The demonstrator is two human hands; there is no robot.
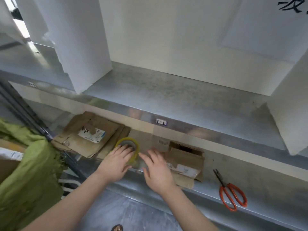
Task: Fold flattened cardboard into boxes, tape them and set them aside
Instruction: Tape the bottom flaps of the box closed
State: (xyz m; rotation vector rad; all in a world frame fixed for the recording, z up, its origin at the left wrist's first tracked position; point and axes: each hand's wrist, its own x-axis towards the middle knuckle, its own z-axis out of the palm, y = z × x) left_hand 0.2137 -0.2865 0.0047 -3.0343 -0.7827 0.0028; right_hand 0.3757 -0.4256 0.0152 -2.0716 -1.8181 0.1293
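Galvanised steel shelving filled the view. On its lower shelf (250,167) a stack of flattened cardboard (86,135) lay left of centre. My left hand (116,162) rested on the yellow tape roll (127,142), fingers extended across its ring. My right hand (158,170) was spread just beside it, holding nothing. I judged the cardboard light, stiff across its panels, and weak at its worn creases and torn edges. The best hold appeared to be at two opposite panel edges, not at the flaps.
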